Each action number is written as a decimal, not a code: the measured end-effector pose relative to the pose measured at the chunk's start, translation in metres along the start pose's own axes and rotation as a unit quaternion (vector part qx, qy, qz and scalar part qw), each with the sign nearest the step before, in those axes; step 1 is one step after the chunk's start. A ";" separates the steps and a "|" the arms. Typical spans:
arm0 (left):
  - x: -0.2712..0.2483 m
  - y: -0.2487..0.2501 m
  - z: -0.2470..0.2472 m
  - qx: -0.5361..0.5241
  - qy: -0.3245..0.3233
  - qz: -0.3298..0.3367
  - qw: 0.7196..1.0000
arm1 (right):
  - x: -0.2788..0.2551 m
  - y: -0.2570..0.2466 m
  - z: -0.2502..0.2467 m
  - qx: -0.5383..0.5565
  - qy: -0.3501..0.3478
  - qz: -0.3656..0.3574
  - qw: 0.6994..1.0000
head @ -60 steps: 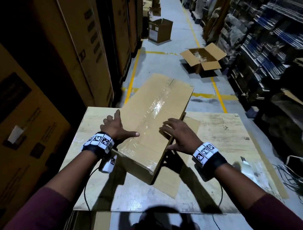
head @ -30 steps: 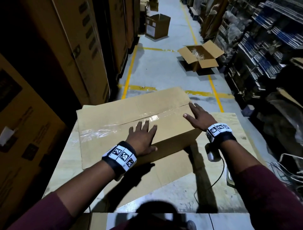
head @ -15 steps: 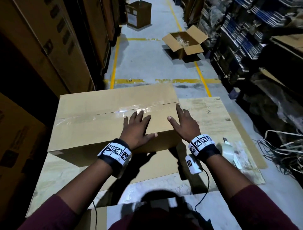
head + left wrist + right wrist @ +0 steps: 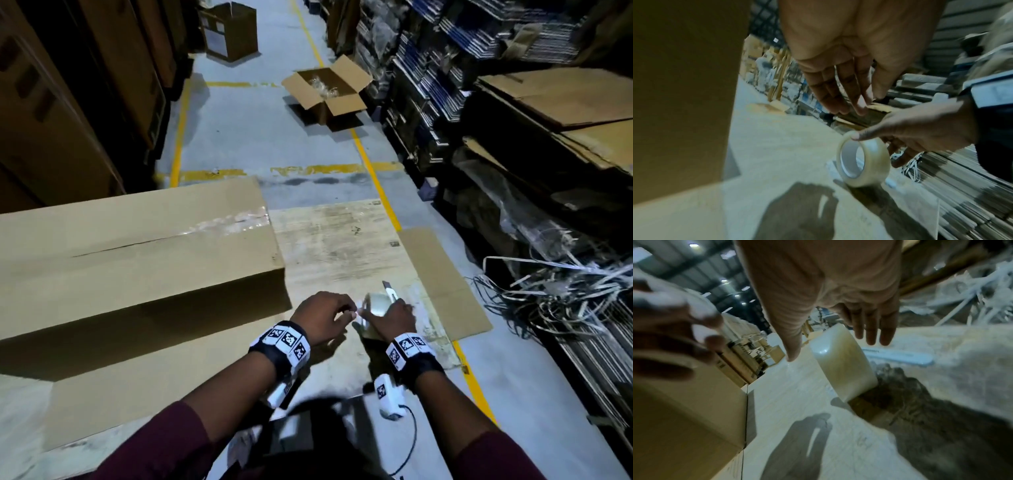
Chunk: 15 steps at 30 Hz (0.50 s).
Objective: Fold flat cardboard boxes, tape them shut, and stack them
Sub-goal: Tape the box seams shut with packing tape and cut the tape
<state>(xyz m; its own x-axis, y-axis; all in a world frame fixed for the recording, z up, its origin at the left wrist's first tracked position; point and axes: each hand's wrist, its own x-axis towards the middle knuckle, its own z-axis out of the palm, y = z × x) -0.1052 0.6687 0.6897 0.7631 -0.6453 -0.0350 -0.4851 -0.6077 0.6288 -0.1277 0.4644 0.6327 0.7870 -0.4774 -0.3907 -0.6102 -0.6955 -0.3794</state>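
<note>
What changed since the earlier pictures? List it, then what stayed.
Both hands came off the cardboard box and went right. The right hand has taken hold of the tape roll, standing on edge on the table; the left hand reaches beside it. The box stays on the table, seam taped.

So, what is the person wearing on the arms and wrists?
Both arms have dark maroon sleeves, pushed up. Each wrist carries a black band with white squares bearing black square-pattern markers. A small white camera unit hangs below the right wrist, with a thin black cable.
</note>
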 end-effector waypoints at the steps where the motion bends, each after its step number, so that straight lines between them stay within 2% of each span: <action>1: 0.007 0.002 0.014 0.000 -0.025 -0.026 0.999 | 0.004 0.005 0.004 0.024 -0.019 -0.002 1.000; 4: 0.021 -0.004 0.049 0.008 -0.077 -0.113 0.991 | 0.010 0.005 0.006 0.011 -0.039 0.007 0.999; 6: 0.029 -0.010 0.069 -0.049 -0.068 -0.201 0.976 | 0.014 0.007 0.003 0.014 -0.042 -0.014 0.999; 8: 0.039 -0.012 0.086 -0.132 -0.069 -0.291 0.945 | 0.018 0.012 -0.001 0.039 -0.039 -0.059 0.997; 9: 0.044 -0.012 0.092 -0.205 -0.083 -0.333 0.917 | 0.019 0.014 -0.005 0.049 -0.033 -0.081 0.995; 10: 0.049 -0.008 0.096 -0.316 -0.092 -0.372 0.868 | 0.019 0.017 -0.010 0.054 -0.025 -0.100 0.993; 12: 0.063 -0.003 0.109 -0.534 -0.063 -0.419 0.731 | 0.017 0.023 -0.024 0.069 -0.025 -0.129 0.989; 13: 0.072 -0.002 0.114 -0.588 -0.033 -0.430 0.684 | 0.016 0.026 -0.032 0.081 -0.034 -0.141 0.986; 15: 0.086 0.004 0.116 -0.665 0.010 -0.431 0.610 | 0.012 0.030 -0.047 0.105 -0.045 -0.155 0.981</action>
<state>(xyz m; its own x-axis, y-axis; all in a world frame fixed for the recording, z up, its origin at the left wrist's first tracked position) -0.0910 0.5567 0.5995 0.5015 -0.3371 -0.7968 0.8651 0.2043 0.4580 -0.1319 0.4127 0.6558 0.9321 -0.2052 -0.2985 -0.3562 -0.6690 -0.6523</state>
